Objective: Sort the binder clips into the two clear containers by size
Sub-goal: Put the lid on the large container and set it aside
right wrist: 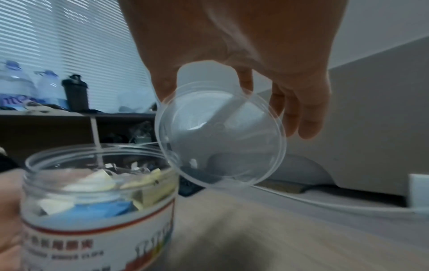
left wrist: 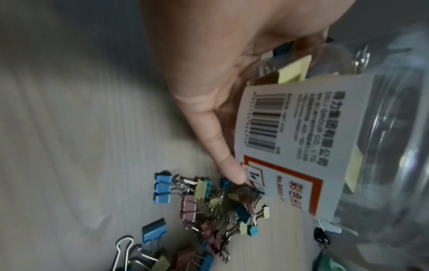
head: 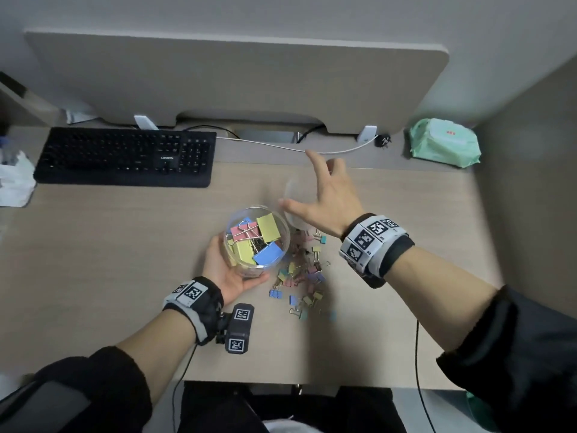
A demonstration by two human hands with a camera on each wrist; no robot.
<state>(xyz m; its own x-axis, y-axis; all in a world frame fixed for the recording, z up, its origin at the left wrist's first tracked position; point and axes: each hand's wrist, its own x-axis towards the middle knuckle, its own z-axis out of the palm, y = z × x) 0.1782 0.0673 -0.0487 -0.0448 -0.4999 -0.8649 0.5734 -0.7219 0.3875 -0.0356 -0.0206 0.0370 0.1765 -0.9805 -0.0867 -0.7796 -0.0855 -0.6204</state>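
Note:
A clear labelled jar (head: pixel 249 271) holds several large binder clips (head: pixel 265 237) in yellow, blue and pink. My left hand (head: pixel 223 270) grips the jar from the left side, just above the desk; in the left wrist view my thumb lies along the jar's label (left wrist: pixel 290 128). My right hand (head: pixel 327 198) hovers behind and to the right of the jar and pinches a clear round lid (right wrist: pixel 220 135) by its rim, the other fingers spread. The jar's mouth (right wrist: pixel 97 154) is uncovered. A loose pile of small coloured binder clips (head: pixel 304 270) (left wrist: pixel 223 207) lies on the desk right of the jar.
A black keyboard (head: pixel 125 156) sits at the back left, with crumpled tissue (head: pixel 14 179) beside it. A white cable (head: pixel 296 148) runs along the back edge under the partition. A green wipes pack (head: pixel 443 142) lies at the back right.

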